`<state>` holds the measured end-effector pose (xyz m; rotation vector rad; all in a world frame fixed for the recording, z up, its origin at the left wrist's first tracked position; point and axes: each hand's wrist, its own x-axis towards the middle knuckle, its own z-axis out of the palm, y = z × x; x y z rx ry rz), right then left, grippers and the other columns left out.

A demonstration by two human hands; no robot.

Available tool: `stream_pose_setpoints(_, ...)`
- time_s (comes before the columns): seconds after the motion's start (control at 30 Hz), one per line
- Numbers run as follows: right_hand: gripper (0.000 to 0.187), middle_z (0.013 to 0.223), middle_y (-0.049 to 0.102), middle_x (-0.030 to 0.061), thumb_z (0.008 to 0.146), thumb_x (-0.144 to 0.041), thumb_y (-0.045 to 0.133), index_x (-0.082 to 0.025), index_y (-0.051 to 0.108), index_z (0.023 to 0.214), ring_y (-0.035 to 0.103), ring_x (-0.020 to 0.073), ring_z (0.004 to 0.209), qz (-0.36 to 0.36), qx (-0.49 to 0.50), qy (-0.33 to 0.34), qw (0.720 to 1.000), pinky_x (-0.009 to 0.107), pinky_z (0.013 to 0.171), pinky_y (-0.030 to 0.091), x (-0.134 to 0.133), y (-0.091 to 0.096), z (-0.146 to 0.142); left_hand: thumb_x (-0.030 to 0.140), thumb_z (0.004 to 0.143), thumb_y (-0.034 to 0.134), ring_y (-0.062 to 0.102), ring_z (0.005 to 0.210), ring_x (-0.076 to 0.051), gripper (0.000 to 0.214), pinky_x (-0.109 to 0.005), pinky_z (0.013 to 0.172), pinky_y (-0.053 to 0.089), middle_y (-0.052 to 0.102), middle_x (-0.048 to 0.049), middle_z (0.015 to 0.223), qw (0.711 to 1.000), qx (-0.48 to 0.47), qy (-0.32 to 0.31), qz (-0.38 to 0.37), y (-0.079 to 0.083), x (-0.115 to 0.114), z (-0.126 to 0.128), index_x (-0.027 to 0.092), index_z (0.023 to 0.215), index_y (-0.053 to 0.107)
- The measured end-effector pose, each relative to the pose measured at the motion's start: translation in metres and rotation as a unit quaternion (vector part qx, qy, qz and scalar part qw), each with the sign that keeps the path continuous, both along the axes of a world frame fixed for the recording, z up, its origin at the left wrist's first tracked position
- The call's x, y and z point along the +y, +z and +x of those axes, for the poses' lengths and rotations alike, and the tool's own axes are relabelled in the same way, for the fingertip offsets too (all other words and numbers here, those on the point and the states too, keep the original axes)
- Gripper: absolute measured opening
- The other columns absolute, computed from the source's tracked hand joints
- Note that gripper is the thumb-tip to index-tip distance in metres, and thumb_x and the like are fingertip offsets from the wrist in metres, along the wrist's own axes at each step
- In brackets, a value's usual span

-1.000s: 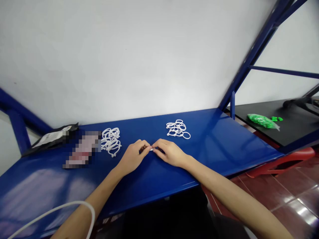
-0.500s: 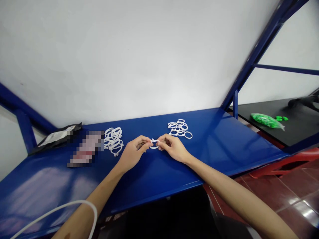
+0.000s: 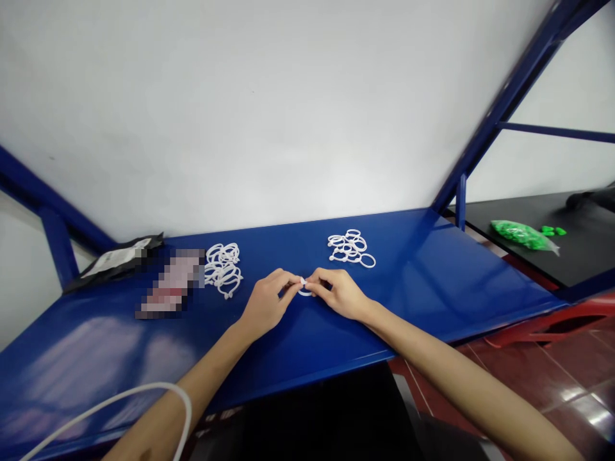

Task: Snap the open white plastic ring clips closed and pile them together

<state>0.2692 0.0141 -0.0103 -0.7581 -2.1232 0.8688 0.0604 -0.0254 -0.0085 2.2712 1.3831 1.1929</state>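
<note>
Between my two hands is a small white plastic ring (image 3: 305, 293), partly hidden by the fingers. Thumb and forefinger of my left hand (image 3: 270, 299) pinch it at its upper left. From the other side my right hand (image 3: 340, 292) pinches the same ring, the fingertips of both hands nearly meeting at a small white knob. To the left lies a pile of white rings (image 3: 223, 269) with small knobs on them. A smaller group of white rings (image 3: 350, 247) lies beyond my right hand.
A blue table (image 3: 413, 282) stands against a white wall. At its left lie a black package (image 3: 115, 261) and a blurred-out flat item (image 3: 173, 282). A white cable (image 3: 144, 387) crosses my left forearm. Rightward, a bag of green pieces (image 3: 521, 235) lies on a black table, above a red stool (image 3: 552, 326).
My hands have come closer together, and their fingertips now nearly meet on the ring. The gap between them has narrowed. The view has shifted slightly.
</note>
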Motion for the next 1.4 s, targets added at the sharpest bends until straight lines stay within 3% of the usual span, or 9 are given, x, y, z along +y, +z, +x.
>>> stream_pose_setpoints(0.13, 0.019, 0.084, 0.072, 0.0019, 0.101, -0.032, 0.054, -0.019, 0.066, 0.093, 0.064, 0.014, 0.072, 0.034, -0.043, 0.021, 0.998, 0.024, 0.068, 0.047, 0.001, 0.001, 0.001, 0.03, 0.098, 0.054, 0.065, 0.074, -0.014, 0.019, -0.027, 0.07, 0.051, 0.071, -0.0007, 0.082, 0.999, 0.034, -0.026, 0.004, -0.002, 0.002, 0.0, 0.022, 0.088, 0.069)
stream_pose_setpoints(0.2, 0.018, 0.088, 0.072, 0.0029, 0.102, -0.032, 0.054, -0.02, 0.066, 0.096, 0.065, 0.0151, 0.077, 0.061, -0.056, 0.0, 0.997, 0.026, 0.071, 0.048, 0.004, 0.002, -0.001, 0.033, 0.098, 0.053, 0.065, 0.079, -0.017, 0.02, -0.029, 0.075, 0.052, 0.072, -0.0022, 0.086, 0.997, 0.076, -0.012, 0.014, 0.003, 0.005, -0.003, 0.023, 0.093, 0.07)
stream_pose_setpoints(0.3, 0.016, 0.092, 0.072, 0.0048, 0.1, -0.033, 0.056, -0.021, 0.066, 0.097, 0.066, 0.0177, 0.082, 0.121, -0.063, -0.099, 0.986, 0.029, 0.076, 0.05, 0.013, 0.004, 0.002, 0.037, 0.099, 0.049, 0.064, 0.093, -0.025, 0.027, -0.039, 0.088, 0.048, 0.073, -0.0086, 0.095, 0.977, 0.177, 0.111, 0.046, 0.012, 0.009, -0.014, 0.02, 0.104, 0.07)
stream_pose_setpoints(0.43, 0.015, 0.1, 0.07, 0.0099, 0.098, -0.027, 0.055, -0.019, 0.067, 0.101, 0.064, 0.0244, 0.093, 0.195, -0.099, -0.271, 0.938, 0.038, 0.084, 0.052, 0.033, 0.003, 0.021, 0.038, 0.097, 0.045, 0.058, 0.106, -0.039, 0.04, -0.049, 0.086, 0.044, 0.068, -0.0223, 0.109, 0.89, 0.316, 0.327, 0.022, 0.021, 0.011, -0.042, 0.009, 0.116, 0.066)
stream_pose_setpoints(0.5, 0.019, 0.108, 0.068, 0.0134, 0.097, -0.028, 0.057, -0.018, 0.068, 0.108, 0.062, 0.0291, 0.101, 0.21, -0.14, -0.323, 0.912, 0.044, 0.088, 0.052, 0.042, 0.002, 0.033, 0.035, 0.095, 0.044, 0.058, 0.107, -0.042, 0.041, -0.05, 0.084, 0.044, 0.067, -0.0253, 0.11, 0.862, 0.359, 0.358, -0.011, 0.022, 0.01, -0.054, 0.007, 0.118, 0.064)
stream_pose_setpoints(0.6, 0.025, 0.113, 0.065, 0.0156, 0.095, -0.032, 0.058, -0.017, 0.068, 0.113, 0.059, 0.0325, 0.104, 0.201, -0.179, -0.359, 0.894, 0.048, 0.089, 0.053, 0.046, 0.0, 0.041, 0.027, 0.094, 0.041, 0.06, 0.103, -0.04, 0.035, -0.049, 0.083, 0.043, 0.07, -0.023, 0.103, 0.852, 0.394, 0.341, -0.047, 0.02, 0.01, -0.063, 0.01, 0.113, 0.066)
stream_pose_setpoints(1.0, 0.019, 0.106, 0.063, 0.0122, 0.096, -0.028, 0.057, -0.019, 0.069, 0.106, 0.058, 0.0299, 0.104, 0.198, -0.149, -0.28, 0.927, 0.048, 0.095, 0.052, 0.033, 0.002, 0.027, 0.026, 0.091, 0.042, 0.064, 0.096, -0.038, 0.032, -0.048, 0.08, 0.042, 0.075, -0.0194, 0.095, 0.85, 0.401, 0.336, -0.066, 0.015, 0.014, -0.07, 0.014, 0.105, 0.067)
stream_pose_setpoints(1.23, 0.015, 0.105, 0.063, 0.012, 0.096, -0.026, 0.058, -0.019, 0.069, 0.103, 0.057, 0.0294, 0.106, 0.194, -0.148, -0.229, 0.942, 0.047, 0.097, 0.049, 0.026, 0.001, 0.017, 0.028, 0.095, 0.042, 0.06, 0.104, -0.037, 0.029, -0.048, 0.084, 0.04, 0.075, -0.015, 0.104, 0.892, 0.33, 0.306, -0.037, 0.019, 0.013, -0.057, 0.018, 0.105, 0.068)
stream_pose_setpoints(1.4, 0.015, 0.105, 0.065, 0.0111, 0.096, -0.025, 0.059, -0.017, 0.068, 0.105, 0.057, 0.0276, 0.103, 0.182, -0.167, -0.185, 0.951, 0.045, 0.095, 0.05, 0.019, -0.002, 0.01, 0.03, 0.093, 0.051, 0.063, 0.101, -0.033, 0.023, -0.044, 0.085, 0.042, 0.075, -0.0099, 0.092, 0.929, 0.229, 0.289, -0.03, 0.025, 0.014, -0.054, 0.02, 0.104, 0.068)
